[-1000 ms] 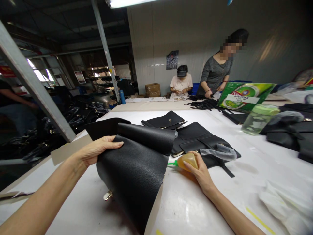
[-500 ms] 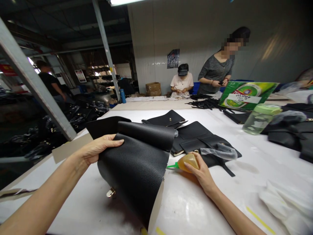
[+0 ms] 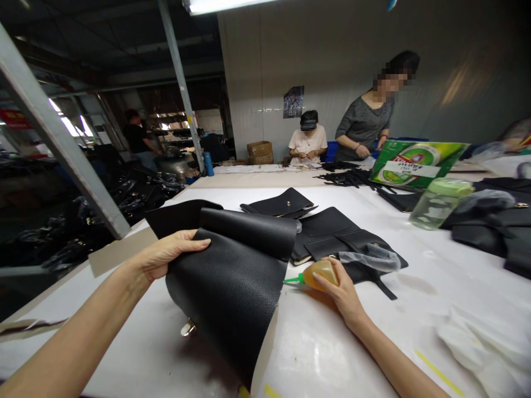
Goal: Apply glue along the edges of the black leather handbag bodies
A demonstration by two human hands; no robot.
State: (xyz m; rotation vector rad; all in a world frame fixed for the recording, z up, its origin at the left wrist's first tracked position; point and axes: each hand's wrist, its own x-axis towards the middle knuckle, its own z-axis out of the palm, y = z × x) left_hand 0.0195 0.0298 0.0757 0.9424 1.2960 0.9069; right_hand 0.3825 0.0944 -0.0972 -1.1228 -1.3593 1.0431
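Note:
My left hand [image 3: 174,251] grips a black leather bag piece [image 3: 232,282] by its left side, thumb on top and fingers hidden beneath. A metal clasp [image 3: 188,328] hangs from the piece's lower left edge. In my right hand [image 3: 342,290] is a squeeze glue bottle [image 3: 319,275] of amber liquid. Its green nozzle [image 3: 294,279] points left, at or very close to the right edge of the leather; I cannot tell whether they touch. Just behind the bottle lies a black bag [image 3: 332,232] with straps and clear plastic wrap [image 3: 371,260].
Another black leather piece [image 3: 282,203] lies farther back on the white table [image 3: 323,354]. A green-lidded water bottle [image 3: 440,204], a green carton [image 3: 415,163] and more black bags [image 3: 485,229] stand right. Crumpled white material [image 3: 481,342] lies front right. Two co-workers [image 3: 365,121] are across the table.
Both my hands, the leather piece and the glue bottle stay almost in place. The standing co-worker's hands have shifted, and a person at the far left has moved right.

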